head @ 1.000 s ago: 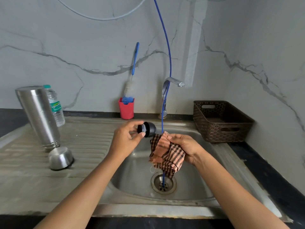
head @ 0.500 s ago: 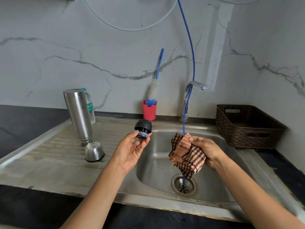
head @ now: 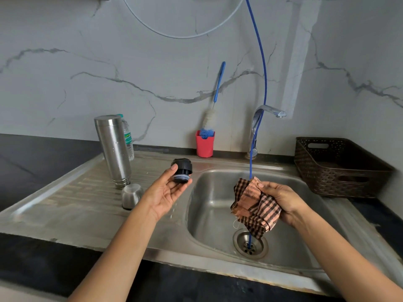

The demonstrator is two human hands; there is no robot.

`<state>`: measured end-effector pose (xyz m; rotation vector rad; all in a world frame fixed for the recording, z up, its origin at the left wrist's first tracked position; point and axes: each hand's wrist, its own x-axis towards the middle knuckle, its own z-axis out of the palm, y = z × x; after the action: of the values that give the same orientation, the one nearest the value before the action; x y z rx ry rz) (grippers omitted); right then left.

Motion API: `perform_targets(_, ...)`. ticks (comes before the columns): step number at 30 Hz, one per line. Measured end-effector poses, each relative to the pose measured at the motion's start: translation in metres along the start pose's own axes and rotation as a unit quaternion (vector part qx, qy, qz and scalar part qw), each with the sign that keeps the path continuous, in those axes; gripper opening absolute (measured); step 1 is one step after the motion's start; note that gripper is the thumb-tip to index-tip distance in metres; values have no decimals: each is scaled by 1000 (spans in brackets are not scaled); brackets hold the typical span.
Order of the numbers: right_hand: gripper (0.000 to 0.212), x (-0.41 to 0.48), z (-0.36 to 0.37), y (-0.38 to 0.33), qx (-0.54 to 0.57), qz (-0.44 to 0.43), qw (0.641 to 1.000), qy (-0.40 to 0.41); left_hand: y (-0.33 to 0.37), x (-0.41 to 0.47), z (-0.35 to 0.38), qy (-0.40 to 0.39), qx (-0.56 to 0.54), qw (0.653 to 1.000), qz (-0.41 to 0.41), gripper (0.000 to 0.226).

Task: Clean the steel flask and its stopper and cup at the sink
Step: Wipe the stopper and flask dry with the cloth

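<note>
Pinching stopper (head: 181,171) between thumb and fingers (head: 175,186) (left hand (head: 162,194)), right hand (head: 282,200) clutching cloth (head: 255,207)

A black stone worktop (head: 32,171) carries an inset ribbed stainless-steel drainboard (head: 76,203). On the drainboard stand a tall cylindrical steel flask (head: 113,149), a clear plastic water bottle (head: 129,141) just behind it, and a small upturned steel cup (head: 132,196) in front. A red plastic holder (head: 204,146) sits at the back edge, and a dark brown woven plastic basket (head: 340,168) at the right.
</note>
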<state>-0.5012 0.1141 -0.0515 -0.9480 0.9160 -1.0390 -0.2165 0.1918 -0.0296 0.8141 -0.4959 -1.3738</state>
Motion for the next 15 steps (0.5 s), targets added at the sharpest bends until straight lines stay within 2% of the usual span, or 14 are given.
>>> perform_targets(3, 13, -1, 2, 1, -2, 2, 1000, -4, 16, 4, -7, 5, 42, 999, 11, 31)
perform_targets(5, 13, -1, 3, 2, -4, 1, 1000, -4, 31, 12, -13, 13, 107, 994, 20, 17)
perform_targets(7, 13, -1, 3, 4, -6, 0, 1000, -4, 48, 23, -17, 29, 224, 974, 35, 22)
perform_targets(10, 13, 0, 1, 4, -10, 2, 1000, -3, 67, 40, -23, 84, 402, 909, 74, 28)
perform_targets(15, 14, 1, -1, 6, -18, 5, 1000, -5, 73, 63, -38, 121, 588, 795, 90, 47)
